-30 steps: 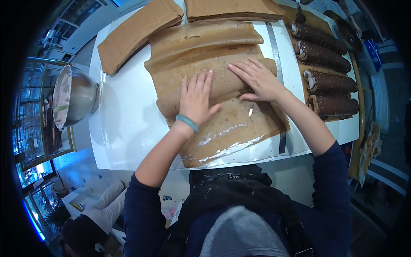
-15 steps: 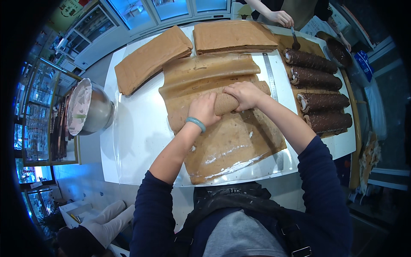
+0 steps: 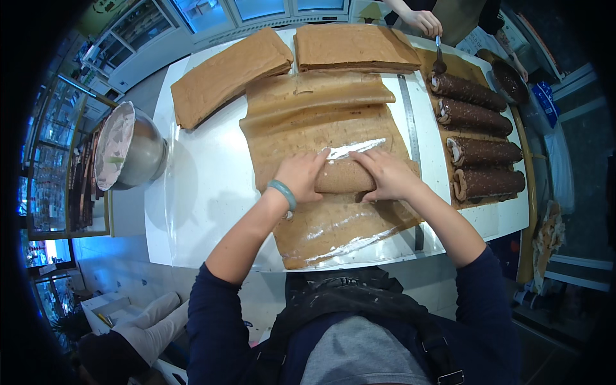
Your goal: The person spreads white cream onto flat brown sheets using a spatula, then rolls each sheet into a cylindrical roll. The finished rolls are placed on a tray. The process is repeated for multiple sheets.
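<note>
Roll (image 3: 345, 177) is lying crosswise on brown paper (image 3: 292, 240), on the near half of the worktop (image 3: 204, 218), between the person's hands. The left hand (image 3: 299, 173) is gripping its left end, the right hand (image 3: 391, 174) its right end; each grip is closed around it, fingers lying toward the far side, thumbs toward the near side. White smears (image 3: 359, 245) are showing on the paper, both beyond the roll and along the near edge.

The step in hand appears to be handling the already formed roll; whether the hands are pressing or lifting it, I cannot tell. Judging from its length and soft look, any move is calling for even support at both ends, so that the middle is not sagging.

Beyond the roll, the paper is rising in a ridge, and two brown slabs (image 3: 359, 50) are lining the far side, limiting reach that way. A ruler (image 3: 409, 119) is running along the right, partly under the paper. Four dark rolls (image 3: 486, 151) are resting farther right, where a co-worker's hand (image 3: 423, 23) is holding a dark-tipped utensil (image 3: 439, 65). A metal bowl (image 3: 144, 151) is standing at the left.
</note>
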### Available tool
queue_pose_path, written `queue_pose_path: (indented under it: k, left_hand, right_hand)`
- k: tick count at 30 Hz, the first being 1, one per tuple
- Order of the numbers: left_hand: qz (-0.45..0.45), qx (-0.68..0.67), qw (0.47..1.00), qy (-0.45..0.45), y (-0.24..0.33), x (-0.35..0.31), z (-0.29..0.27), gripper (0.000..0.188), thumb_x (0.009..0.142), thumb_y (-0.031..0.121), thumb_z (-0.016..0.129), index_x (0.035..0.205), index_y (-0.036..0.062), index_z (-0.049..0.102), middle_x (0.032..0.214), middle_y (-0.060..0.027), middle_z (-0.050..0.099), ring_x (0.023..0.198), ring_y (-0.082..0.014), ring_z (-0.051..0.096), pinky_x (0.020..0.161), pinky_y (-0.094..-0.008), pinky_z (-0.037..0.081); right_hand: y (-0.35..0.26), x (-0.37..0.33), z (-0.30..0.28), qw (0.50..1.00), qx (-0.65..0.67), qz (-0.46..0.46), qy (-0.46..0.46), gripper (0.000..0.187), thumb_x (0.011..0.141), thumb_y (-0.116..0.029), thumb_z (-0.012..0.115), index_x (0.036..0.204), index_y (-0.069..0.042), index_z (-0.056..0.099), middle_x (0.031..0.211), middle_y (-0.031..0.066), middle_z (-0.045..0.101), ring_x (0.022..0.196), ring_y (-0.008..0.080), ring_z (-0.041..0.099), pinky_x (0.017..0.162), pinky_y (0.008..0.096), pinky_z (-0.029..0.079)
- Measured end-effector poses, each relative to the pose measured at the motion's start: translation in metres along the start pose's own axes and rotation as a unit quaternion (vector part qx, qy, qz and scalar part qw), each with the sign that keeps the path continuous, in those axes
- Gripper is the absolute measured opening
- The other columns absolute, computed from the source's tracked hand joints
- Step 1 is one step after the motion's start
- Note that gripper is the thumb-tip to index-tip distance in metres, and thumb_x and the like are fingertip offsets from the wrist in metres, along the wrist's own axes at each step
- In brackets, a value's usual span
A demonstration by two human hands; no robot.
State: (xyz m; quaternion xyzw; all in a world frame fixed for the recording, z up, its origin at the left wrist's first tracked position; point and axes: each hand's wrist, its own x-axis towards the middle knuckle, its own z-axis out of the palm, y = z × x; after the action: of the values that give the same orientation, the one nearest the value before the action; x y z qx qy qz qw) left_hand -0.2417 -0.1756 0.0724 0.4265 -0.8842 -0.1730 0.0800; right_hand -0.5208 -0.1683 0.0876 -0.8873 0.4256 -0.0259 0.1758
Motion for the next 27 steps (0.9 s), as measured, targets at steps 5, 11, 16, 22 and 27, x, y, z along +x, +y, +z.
queue_pose_path:
  k: [5, 11, 16, 22, 27]
  left_hand:
    - [-0.020, 0.049, 0.994, -0.095, -0.021, -0.011, -0.016, 0.091, 0.065, 0.026, 0.088, 0.145, 0.0081, 0.049, 0.120, -0.0199, 0.068, 0.113, -0.0390, 0.065, 0.095, -0.0461, 0.053]
    - [-0.049, -0.209, 0.921, -0.326, -0.043, 0.027, -0.053, 0.089, 0.066, 0.027, 0.089, 0.143, 0.0033, 0.053, 0.122, -0.0207, 0.070, 0.116, -0.0317, 0.066, 0.100, -0.0389, 0.054]
    - [-0.075, -0.214, 0.905, -0.361, -0.019, 0.003, -0.090, 0.086, 0.065, 0.026, 0.090, 0.140, 0.0018, 0.055, 0.125, -0.0202, 0.068, 0.115, -0.0293, 0.067, 0.100, -0.0384, 0.053]
    - [-0.068, -0.017, 0.993, -0.097, 0.053, -0.092, -0.024, 0.088, 0.065, 0.021, 0.088, 0.143, 0.0072, 0.050, 0.118, -0.0199, 0.068, 0.110, -0.0374, 0.067, 0.095, -0.0441, 0.054]
    - [-0.060, 0.058, 0.995, -0.054, 0.060, -0.103, 0.007, 0.098, 0.067, 0.033, 0.091, 0.149, 0.0030, 0.045, 0.122, -0.0175, 0.067, 0.111, -0.0350, 0.065, 0.097, -0.0445, 0.051]
  right_hand:
    - [0.024, -0.018, -0.005, 0.999, -0.008, 0.021, -0.042, 0.098, 0.064, -0.026, 0.093, 0.149, -0.014, 0.045, 0.134, 0.0185, 0.061, 0.126, 0.0393, 0.059, 0.104, 0.0453, 0.050]
    - [0.062, 0.020, -0.032, 0.867, 0.356, 0.135, -0.322, 0.093, 0.066, -0.023, 0.091, 0.148, -0.010, 0.048, 0.129, 0.0129, 0.068, 0.118, 0.0273, 0.066, 0.102, 0.0391, 0.053]
    - [0.039, -0.001, -0.064, 0.901, 0.309, 0.071, -0.295, 0.090, 0.067, -0.023, 0.090, 0.146, -0.010, 0.049, 0.128, 0.0146, 0.068, 0.114, 0.0298, 0.069, 0.102, 0.0420, 0.054]
    - [-0.015, -0.068, -0.032, 0.992, 0.033, 0.001, -0.118, 0.091, 0.065, -0.015, 0.087, 0.148, -0.013, 0.049, 0.123, 0.0150, 0.067, 0.117, 0.0356, 0.065, 0.103, 0.0427, 0.052]
    - [-0.027, -0.075, 0.002, 0.997, -0.037, -0.017, -0.060, 0.097, 0.067, -0.028, 0.091, 0.151, -0.010, 0.046, 0.129, 0.0132, 0.063, 0.124, 0.0333, 0.059, 0.108, 0.0438, 0.046]
